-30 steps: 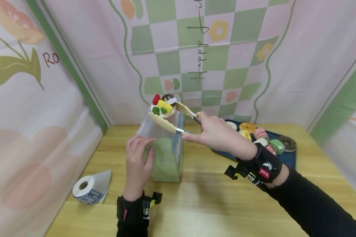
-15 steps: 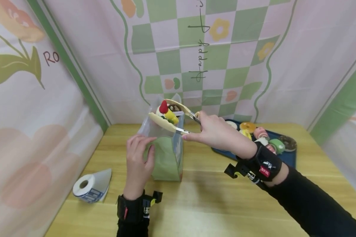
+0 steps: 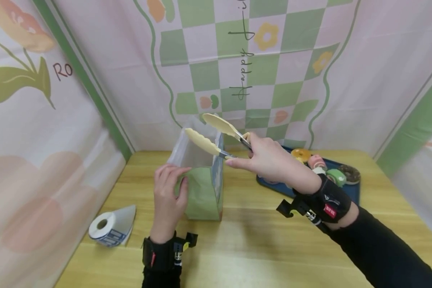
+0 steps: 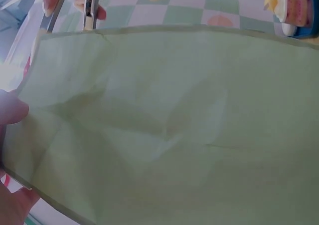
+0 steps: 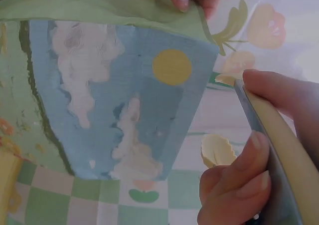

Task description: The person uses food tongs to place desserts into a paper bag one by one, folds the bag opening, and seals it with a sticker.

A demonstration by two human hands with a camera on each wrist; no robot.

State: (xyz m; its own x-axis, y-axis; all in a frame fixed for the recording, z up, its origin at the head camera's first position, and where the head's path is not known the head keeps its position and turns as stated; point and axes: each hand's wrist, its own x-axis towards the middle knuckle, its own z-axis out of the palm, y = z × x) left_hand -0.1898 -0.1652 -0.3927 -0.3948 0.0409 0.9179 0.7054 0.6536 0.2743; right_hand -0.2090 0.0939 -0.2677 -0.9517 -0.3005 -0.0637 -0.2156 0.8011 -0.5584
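Observation:
A green paper bag stands upright on the table, its mouth open at the top. My left hand pinches the near left rim of the bag; in the left wrist view the thumb lies on one side of the paper and fingers on the other. Above the bag's mouth, my right hand grips food tongs with cream scalloped tips. Those tips are spread apart with nothing between them. The right wrist view shows the bag's blue side with painted clouds. The bottom of the bag's inside is hidden.
A dark blue tray at the right back carries several toy pastries, including a brown doughnut and a green roll, partly behind my right forearm. At the left lies a roll of labels with a loose end. Printed cloth hangs behind.
The fruit-topped cake that the tongs held over the bag tilted, then left the tongs, and is now out of sight. The tongs have moved slightly right. My left hand stays on the rim.

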